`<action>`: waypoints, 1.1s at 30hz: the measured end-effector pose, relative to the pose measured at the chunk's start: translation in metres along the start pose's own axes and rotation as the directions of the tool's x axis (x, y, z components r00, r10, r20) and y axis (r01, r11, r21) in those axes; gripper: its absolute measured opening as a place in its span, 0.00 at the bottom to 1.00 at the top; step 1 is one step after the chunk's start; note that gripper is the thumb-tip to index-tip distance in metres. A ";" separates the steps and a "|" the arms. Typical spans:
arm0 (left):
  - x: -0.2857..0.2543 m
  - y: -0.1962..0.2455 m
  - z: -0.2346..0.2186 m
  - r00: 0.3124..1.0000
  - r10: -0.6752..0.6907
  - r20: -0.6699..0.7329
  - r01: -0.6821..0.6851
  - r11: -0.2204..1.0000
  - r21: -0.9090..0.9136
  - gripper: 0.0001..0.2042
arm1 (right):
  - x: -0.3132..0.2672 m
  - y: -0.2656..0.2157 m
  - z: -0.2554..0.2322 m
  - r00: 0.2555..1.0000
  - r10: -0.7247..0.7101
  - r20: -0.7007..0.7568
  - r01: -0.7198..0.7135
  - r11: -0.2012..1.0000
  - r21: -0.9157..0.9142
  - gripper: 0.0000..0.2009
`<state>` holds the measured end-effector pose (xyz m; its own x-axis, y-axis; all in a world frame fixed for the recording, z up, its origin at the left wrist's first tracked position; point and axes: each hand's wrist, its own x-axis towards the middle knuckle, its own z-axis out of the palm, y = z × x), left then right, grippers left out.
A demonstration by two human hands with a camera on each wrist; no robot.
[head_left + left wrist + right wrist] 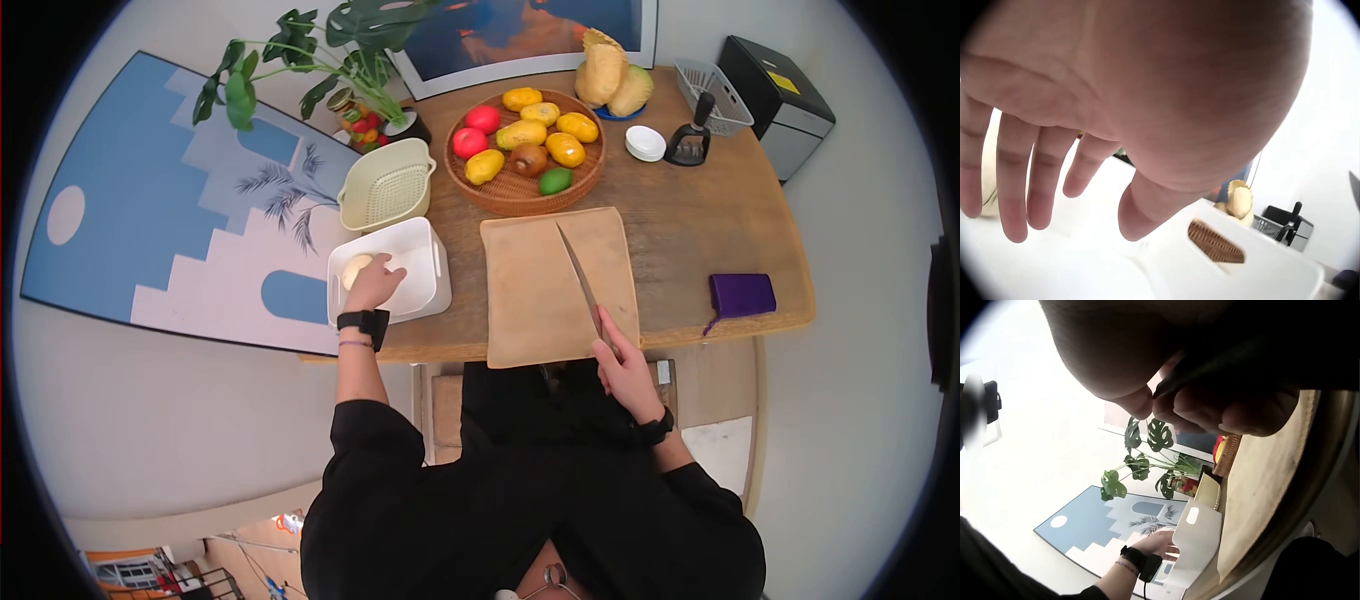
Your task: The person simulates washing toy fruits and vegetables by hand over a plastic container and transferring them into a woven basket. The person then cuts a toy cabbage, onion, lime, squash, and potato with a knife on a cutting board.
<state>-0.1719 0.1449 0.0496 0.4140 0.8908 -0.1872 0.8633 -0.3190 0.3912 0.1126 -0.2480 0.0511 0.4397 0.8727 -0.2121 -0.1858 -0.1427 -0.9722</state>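
Note:
My left hand (373,284) reaches into a white bin (436,262) at the table's left. In the left wrist view its fingers (1013,187) hang extended and spread, with nothing in the palm. Right beside them in the bin lies a pale, rounded, cream-coloured piece (355,270), partly covered by the hand in the head view. My right hand (628,375) grips the handle of a long knife (580,268). The blade points away from me, over a tan cutting mat (530,290) at the table's front edge.
Behind the mat, a wicker basket (480,203) holds yellow, red, brown and green fruit. A pale green colander (390,180) stands behind the bin. Farther right are white dishes (645,143), a black-handled stand (690,145), a grey basket (735,115) and a purple wallet (742,295).

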 end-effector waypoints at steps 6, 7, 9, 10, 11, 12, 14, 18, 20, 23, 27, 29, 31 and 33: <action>-0.014 0.019 -0.020 0.994 0.054 -0.092 -0.056 0.998 -0.014 0.27 | 0.027 0.006 -0.009 0.983 0.170 0.062 -0.165 0.983 -0.079 0.29; -0.007 0.001 -0.017 0.996 0.038 -0.085 -0.039 0.999 -0.011 0.27 | 0.037 0.023 -0.014 0.994 -0.104 0.023 0.106 0.976 -0.189 0.28; 0.005 -0.035 -0.014 0.985 -0.046 -0.165 0.079 0.976 0.201 0.28 | 0.038 0.034 -0.029 0.930 -0.367 0.031 0.359 0.885 -0.298 0.28; 0.008 -0.043 -0.017 0.976 -0.113 -0.186 0.145 0.976 0.163 0.28 | 0.036 0.029 -0.040 0.955 -0.295 -0.021 0.277 0.917 -0.286 0.28; 0.009 -0.051 -0.020 0.974 -0.123 -0.192 0.155 0.974 0.163 0.28 | 0.035 0.026 -0.050 0.972 -0.223 -0.073 0.195 0.943 -0.271 0.28; 0.015 -0.064 -0.019 0.970 -0.144 -0.197 0.180 0.967 0.182 0.28 | 0.035 0.026 -0.059 0.972 -0.224 -0.064 0.200 0.942 -0.269 0.28; 0.027 -0.076 -0.017 0.964 -0.171 -0.206 0.212 0.957 0.198 0.27 | 0.028 0.032 -0.078 0.937 -0.276 -0.214 0.204 0.931 -0.303 0.28; 0.032 -0.063 -0.019 0.973 -0.209 -0.100 0.221 0.966 0.134 0.33 | 0.008 0.058 -0.107 0.914 -0.253 -0.316 0.103 0.901 -0.421 0.28; 0.033 -0.061 -0.019 0.980 -0.189 -0.062 0.194 0.976 0.095 0.34 | -0.005 0.064 -0.112 0.902 -0.151 -0.404 -0.129 0.799 -0.587 0.28; 0.042 -0.069 -0.012 0.991 -0.108 -0.078 0.114 0.990 0.083 0.37 | -0.012 0.091 -0.114 0.895 -0.122 -0.429 -0.251 0.657 -0.710 0.29; 0.036 -0.061 -0.011 0.996 -0.084 -0.007 0.084 0.996 -0.012 0.38 | -0.013 0.081 -0.099 0.873 0.018 -0.487 -0.416 0.549 -0.725 0.31; 0.032 -0.060 -0.015 0.996 -0.088 0.005 0.088 0.995 -0.046 0.38 | -0.011 0.101 -0.103 0.872 -0.108 -0.478 -0.334 0.583 -0.740 0.32; 0.025 -0.050 -0.027 0.999 -0.006 0.047 0.004 0.999 0.040 0.38 | -0.010 0.110 -0.104 0.873 -0.171 -0.457 -0.269 0.612 -0.743 0.32; 0.020 -0.028 -0.054 1.000 0.030 -0.004 -0.030 0.999 -0.033 0.37 | -0.010 0.108 -0.105 0.867 -0.235 -0.440 -0.210 0.630 -0.748 0.32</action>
<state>-0.2036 0.1889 0.0831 0.4383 0.8822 -0.1723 0.8405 -0.3343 0.4265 0.1805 -0.3211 -0.0620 0.8117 0.5841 0.0008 0.4483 -0.6220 -0.6420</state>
